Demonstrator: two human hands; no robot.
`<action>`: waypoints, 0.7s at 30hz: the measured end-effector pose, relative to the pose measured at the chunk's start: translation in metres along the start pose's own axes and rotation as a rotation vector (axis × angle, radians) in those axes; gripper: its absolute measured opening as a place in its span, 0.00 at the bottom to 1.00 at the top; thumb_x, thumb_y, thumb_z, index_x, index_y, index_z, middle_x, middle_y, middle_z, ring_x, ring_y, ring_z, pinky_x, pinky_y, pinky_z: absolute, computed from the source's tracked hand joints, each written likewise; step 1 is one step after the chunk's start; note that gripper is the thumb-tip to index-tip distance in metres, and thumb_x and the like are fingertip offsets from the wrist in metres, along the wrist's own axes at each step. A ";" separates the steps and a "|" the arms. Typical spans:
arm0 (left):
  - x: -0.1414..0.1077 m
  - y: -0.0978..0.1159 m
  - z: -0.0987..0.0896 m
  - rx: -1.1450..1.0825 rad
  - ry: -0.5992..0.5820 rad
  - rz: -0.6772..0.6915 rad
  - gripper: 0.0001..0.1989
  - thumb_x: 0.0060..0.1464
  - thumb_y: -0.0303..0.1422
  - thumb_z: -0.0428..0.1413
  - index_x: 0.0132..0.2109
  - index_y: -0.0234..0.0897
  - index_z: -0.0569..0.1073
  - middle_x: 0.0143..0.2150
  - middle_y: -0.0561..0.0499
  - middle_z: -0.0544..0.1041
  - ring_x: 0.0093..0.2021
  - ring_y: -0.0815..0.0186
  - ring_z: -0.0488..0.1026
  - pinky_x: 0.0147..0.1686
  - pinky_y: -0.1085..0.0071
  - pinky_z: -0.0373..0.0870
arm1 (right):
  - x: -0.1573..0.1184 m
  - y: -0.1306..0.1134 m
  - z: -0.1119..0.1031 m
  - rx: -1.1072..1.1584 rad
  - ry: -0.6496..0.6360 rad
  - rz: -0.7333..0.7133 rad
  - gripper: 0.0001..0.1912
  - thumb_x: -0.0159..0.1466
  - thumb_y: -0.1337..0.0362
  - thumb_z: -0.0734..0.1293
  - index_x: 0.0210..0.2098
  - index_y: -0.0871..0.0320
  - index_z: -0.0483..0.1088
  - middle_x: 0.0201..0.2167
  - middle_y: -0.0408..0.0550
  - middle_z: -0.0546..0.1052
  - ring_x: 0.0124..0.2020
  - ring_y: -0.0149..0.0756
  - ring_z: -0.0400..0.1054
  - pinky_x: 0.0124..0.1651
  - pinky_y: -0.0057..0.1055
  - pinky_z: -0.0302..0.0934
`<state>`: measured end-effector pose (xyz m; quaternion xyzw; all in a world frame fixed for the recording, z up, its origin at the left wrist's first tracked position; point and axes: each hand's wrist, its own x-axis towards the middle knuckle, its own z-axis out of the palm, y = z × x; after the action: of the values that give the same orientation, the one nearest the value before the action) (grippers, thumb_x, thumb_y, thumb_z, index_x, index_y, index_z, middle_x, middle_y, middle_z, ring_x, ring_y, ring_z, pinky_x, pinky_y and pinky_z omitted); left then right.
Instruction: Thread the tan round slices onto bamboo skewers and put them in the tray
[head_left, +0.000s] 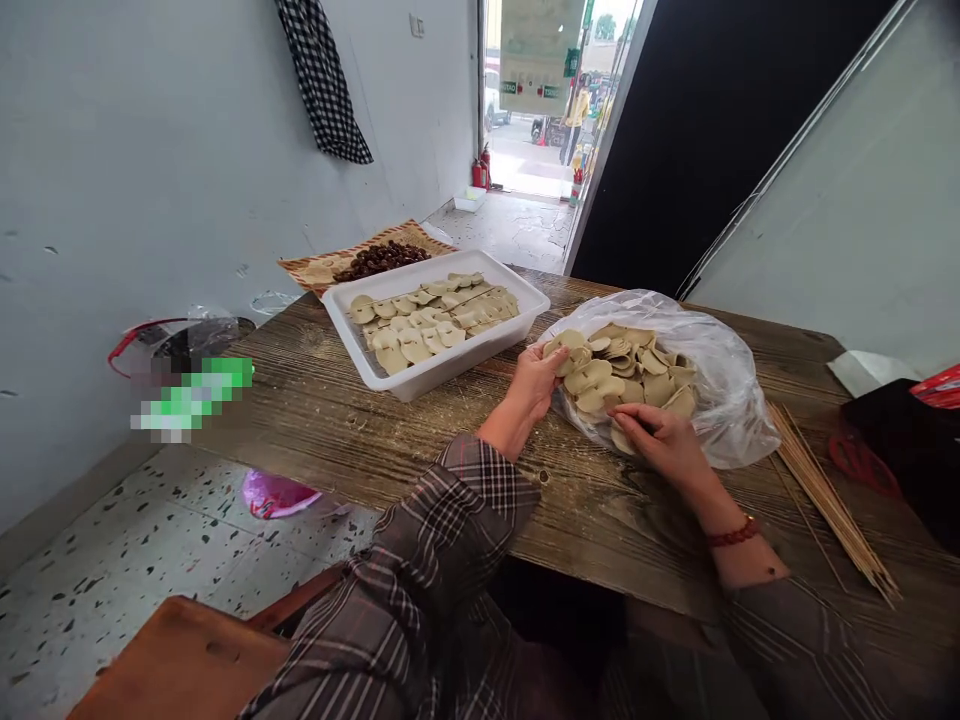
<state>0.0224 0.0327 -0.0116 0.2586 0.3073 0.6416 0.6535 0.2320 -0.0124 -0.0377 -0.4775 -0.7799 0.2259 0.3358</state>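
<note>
A clear plastic bag (731,390) lies open on the wooden table (420,440), holding a heap of flat beige round slices (619,350). At the heap's left edge my left hand (534,385) pinches some slices between thumb and fingers. My right hand (664,440) is closed at the near edge of the heap, its fingertips pinched together by a slice; what they hold is too small to make out. Left of the bag, a white plastic tray (442,370) contains overlapping rows of such slices, with thin sticks showing on some.
Thin wooden sticks (832,500) lie right of the bag, near red-handled scissors (862,465) and a black container (911,450). Behind the tray, dark brown pieces (382,260) rest on patterned paper (319,268). A wooden stool (180,660) stands at the lower left.
</note>
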 end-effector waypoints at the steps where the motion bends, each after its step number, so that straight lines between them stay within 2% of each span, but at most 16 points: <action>1: 0.000 0.000 0.000 -0.009 0.005 0.004 0.16 0.36 0.33 0.68 0.36 0.32 0.76 0.30 0.49 0.79 0.28 0.68 0.73 0.31 0.72 0.70 | 0.000 -0.001 0.000 -0.029 0.023 -0.025 0.17 0.66 0.52 0.63 0.40 0.57 0.78 0.34 0.50 0.81 0.35 0.41 0.75 0.39 0.36 0.67; 5: 0.000 -0.001 -0.001 -0.022 0.035 0.014 0.16 0.36 0.34 0.68 0.35 0.33 0.76 0.30 0.50 0.79 0.29 0.68 0.73 0.31 0.71 0.69 | 0.000 -0.005 0.002 -0.130 0.075 -0.065 0.16 0.66 0.55 0.62 0.42 0.55 0.78 0.41 0.52 0.82 0.42 0.44 0.75 0.47 0.41 0.67; 11: -0.004 0.004 -0.001 -0.077 0.051 0.026 0.17 0.37 0.34 0.67 0.36 0.32 0.76 0.30 0.50 0.78 0.30 0.68 0.72 0.33 0.72 0.69 | 0.011 -0.009 0.001 -0.296 0.135 -0.093 0.16 0.67 0.56 0.61 0.42 0.56 0.78 0.41 0.52 0.81 0.42 0.44 0.75 0.45 0.40 0.67; 14: -0.005 0.005 -0.001 -0.081 0.049 0.036 0.17 0.40 0.34 0.67 0.39 0.33 0.75 0.34 0.50 0.79 0.31 0.69 0.73 0.32 0.73 0.70 | 0.024 -0.012 -0.008 -0.396 0.156 -0.118 0.17 0.67 0.55 0.60 0.40 0.56 0.78 0.39 0.53 0.81 0.40 0.45 0.74 0.43 0.41 0.67; 17: -0.005 0.004 -0.001 -0.073 0.039 0.003 0.18 0.43 0.34 0.66 0.43 0.35 0.73 0.36 0.50 0.78 0.29 0.70 0.74 0.31 0.73 0.70 | 0.041 -0.021 -0.025 -0.517 0.172 -0.140 0.17 0.67 0.56 0.60 0.39 0.55 0.78 0.39 0.52 0.80 0.42 0.45 0.73 0.44 0.41 0.66; 21: -0.005 0.003 -0.001 -0.096 0.027 -0.104 0.18 0.50 0.33 0.63 0.47 0.35 0.68 0.34 0.49 0.78 0.28 0.69 0.77 0.31 0.74 0.69 | 0.074 -0.049 -0.041 -0.602 0.218 -0.181 0.18 0.67 0.56 0.60 0.40 0.57 0.78 0.38 0.53 0.80 0.41 0.46 0.72 0.43 0.40 0.64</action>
<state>0.0201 0.0279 -0.0100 0.2022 0.2980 0.6243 0.6933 0.2097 0.0332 0.0459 -0.5056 -0.8102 -0.0978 0.2799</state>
